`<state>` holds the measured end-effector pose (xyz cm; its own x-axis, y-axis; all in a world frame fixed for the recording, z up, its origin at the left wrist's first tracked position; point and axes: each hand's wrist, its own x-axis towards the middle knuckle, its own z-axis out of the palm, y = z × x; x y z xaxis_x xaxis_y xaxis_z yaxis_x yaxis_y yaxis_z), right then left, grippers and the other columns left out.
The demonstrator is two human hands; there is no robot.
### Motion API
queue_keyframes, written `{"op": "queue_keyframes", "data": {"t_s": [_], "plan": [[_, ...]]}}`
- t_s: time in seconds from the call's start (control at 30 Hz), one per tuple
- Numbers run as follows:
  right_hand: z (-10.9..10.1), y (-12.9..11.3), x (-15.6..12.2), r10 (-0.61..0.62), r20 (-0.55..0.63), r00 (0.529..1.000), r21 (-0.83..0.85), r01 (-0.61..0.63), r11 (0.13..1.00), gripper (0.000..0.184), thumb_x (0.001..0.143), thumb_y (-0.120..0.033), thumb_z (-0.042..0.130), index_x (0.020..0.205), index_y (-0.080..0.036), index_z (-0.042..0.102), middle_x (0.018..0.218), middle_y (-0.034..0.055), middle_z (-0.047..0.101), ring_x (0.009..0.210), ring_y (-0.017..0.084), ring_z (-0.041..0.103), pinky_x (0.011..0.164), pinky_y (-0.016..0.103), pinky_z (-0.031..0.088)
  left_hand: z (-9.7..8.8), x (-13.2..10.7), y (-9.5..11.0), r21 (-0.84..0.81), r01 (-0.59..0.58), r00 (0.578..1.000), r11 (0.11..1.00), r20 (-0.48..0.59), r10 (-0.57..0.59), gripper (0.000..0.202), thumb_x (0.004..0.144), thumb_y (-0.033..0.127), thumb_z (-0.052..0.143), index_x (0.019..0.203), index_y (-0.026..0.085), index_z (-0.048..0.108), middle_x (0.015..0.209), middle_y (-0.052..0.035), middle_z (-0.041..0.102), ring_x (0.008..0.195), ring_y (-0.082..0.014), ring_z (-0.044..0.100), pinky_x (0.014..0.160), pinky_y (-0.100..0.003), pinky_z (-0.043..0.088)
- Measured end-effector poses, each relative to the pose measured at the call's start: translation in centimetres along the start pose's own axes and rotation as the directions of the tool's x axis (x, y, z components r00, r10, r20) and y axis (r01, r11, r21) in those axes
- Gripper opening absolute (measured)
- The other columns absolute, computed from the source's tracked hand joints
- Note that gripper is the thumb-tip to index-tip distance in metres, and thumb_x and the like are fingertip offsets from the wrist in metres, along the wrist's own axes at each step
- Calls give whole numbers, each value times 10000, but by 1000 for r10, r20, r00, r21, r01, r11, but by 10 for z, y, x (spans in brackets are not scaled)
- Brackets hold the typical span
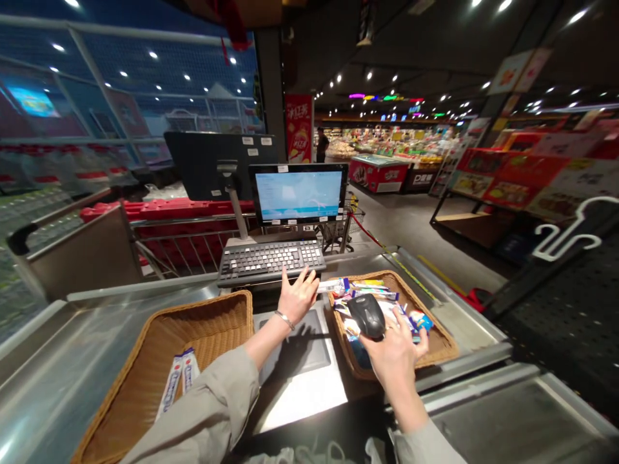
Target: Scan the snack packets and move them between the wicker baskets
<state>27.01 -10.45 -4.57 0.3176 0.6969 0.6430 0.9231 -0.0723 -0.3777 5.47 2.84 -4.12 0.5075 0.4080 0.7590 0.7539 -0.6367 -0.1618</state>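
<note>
The right hand (397, 351) is gripping a black scanner (366, 315) over the right basket (438, 345) (snack packets inside); left of that basket, the left hand (297, 296) is spreading its fingers at the keyboard (271, 260).

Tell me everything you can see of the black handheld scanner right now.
The scanner is a dark, rounded, glossy piece that looks like plastic, with a domed head. It is held in the right hand, fingers wrapped under it, above the right wicker basket of small packets. Its head tilts down and away, toward the packets. Only the right hand touches it; the left hand is on the keyboard. No cable shows.
</note>
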Motion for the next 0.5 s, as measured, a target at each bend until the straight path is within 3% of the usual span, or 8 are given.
{"op": "queue_keyframes", "data": {"t_s": [0.37,0.5], "plan": [[-13,38,0,118,-57,991,-44,-121,992,360,821,-537,503,812,-235,698,1000,81,744,1185,311,537,1089,583,133,26,24,29,-121,-65,995,991,72,74,268,949,204,543,1193,222,653,1299,-118,678,1322,-310,548,1152,-764,-66],[-19,52,-2,197,-48,979,-43,-199,979,399,798,-575,510,795,-226,703,1010,92,750,1196,313,545,1064,538,206,35,31,41,-149,-82,990,985,99,97,264,949,198,539,1183,231,656,1308,-113,671,1338,-316,531,1142,-782,-51]]}}
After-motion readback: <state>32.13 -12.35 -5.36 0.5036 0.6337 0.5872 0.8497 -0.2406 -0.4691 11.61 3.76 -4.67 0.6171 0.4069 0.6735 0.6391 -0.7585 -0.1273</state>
